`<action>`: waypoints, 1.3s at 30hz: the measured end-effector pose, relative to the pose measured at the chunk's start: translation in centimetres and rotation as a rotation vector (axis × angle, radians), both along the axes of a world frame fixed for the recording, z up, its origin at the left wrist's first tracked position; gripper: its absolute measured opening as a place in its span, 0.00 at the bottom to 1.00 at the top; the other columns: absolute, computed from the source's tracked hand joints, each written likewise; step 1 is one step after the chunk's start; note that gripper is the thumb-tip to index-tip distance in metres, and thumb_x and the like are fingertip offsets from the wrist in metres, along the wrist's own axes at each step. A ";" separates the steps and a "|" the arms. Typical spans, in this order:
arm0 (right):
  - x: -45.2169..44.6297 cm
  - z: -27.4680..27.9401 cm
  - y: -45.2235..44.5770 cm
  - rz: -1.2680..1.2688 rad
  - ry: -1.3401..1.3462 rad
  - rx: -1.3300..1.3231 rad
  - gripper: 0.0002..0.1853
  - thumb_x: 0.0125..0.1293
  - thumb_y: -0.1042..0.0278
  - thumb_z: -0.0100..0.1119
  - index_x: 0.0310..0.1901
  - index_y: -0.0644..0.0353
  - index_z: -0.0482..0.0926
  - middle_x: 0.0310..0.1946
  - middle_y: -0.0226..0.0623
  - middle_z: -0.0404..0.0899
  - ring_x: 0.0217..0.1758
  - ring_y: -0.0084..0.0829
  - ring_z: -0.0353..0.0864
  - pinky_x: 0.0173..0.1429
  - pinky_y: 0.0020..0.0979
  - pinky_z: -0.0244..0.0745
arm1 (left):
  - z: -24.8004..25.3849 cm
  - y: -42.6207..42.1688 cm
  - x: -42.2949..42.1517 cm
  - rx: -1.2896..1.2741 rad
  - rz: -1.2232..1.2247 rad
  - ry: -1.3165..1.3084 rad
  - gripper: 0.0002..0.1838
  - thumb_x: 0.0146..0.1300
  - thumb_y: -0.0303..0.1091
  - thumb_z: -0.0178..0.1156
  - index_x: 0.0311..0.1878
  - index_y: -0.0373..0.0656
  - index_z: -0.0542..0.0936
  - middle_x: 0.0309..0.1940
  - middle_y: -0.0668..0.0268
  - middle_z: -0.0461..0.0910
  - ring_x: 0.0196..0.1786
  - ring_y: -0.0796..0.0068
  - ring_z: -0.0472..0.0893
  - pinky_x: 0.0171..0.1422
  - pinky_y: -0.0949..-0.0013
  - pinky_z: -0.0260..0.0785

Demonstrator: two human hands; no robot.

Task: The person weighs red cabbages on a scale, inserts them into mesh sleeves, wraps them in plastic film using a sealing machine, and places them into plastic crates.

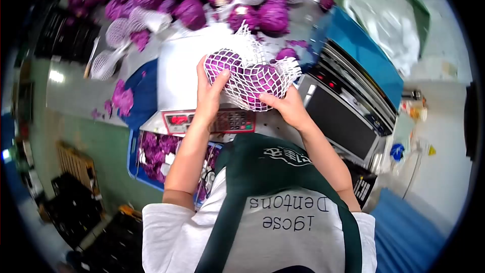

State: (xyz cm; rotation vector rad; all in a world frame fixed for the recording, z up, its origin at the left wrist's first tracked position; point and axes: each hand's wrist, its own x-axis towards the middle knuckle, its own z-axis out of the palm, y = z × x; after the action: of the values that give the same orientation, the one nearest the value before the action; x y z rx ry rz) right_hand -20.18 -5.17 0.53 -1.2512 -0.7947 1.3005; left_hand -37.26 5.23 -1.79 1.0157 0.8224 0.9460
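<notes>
My left hand [209, 91] is wrapped round the left side of a red cabbage [222, 63] in a white foam net sleeve. The thumb lies on the net. On the right, my right hand [288, 107] grips a second netted red cabbage [262, 78], its thumb pressed on the front. The two cabbages sit side by side, touching. Behind them, loose netting [247, 43] stands up. Both are held over the pale platform [179, 78] of a weighing scale. Below my hands is the scale's red-framed keypad [235, 121], partly covered by my left forearm.
Many red cabbages [189, 15], some in foam nets [118, 33], are heaped at the back. A blue crate [132, 164] of purple leaves stands lower left. To the right are a dark-screened machine [341, 114] and a blue box [364, 45]. Torn leaves [122, 98] lie left.
</notes>
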 end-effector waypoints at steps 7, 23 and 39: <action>11.9 5.7 -7.6 -0.505 -0.343 0.159 0.39 0.55 0.69 0.70 0.64 0.68 0.59 0.53 0.40 0.75 0.56 0.26 0.74 0.62 0.28 0.67 | 6.7 1.1 21.5 0.247 -0.580 -0.059 0.38 0.57 0.41 0.66 0.67 0.39 0.60 0.55 0.57 0.72 0.56 0.70 0.72 0.64 0.69 0.62; 36.0 3.6 -18.0 -0.476 -0.624 -0.296 0.41 0.58 0.48 0.64 0.64 0.68 0.62 0.56 0.50 0.74 0.48 0.40 0.81 0.54 0.34 0.73 | -0.9 -4.5 52.1 0.596 -0.761 0.295 0.27 0.69 0.50 0.50 0.58 0.36 0.74 0.55 0.52 0.76 0.59 0.61 0.74 0.63 0.67 0.63; 43.6 0.5 -25.4 0.334 -1.598 0.291 0.08 0.54 0.65 0.63 0.37 0.42 0.83 0.29 0.27 0.71 0.34 0.29 0.75 0.31 0.32 0.73 | 4.9 -1.5 36.1 2.051 -1.357 0.646 0.28 0.53 0.31 0.61 0.60 0.62 0.76 0.30 0.72 0.72 0.37 0.69 0.73 0.43 0.67 0.64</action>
State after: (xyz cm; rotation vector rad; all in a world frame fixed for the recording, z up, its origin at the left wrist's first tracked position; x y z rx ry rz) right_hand 23.45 -30.61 1.00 -1.8314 -2.2455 0.0990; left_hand -1.17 3.78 3.14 3.0473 -0.8959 -0.1731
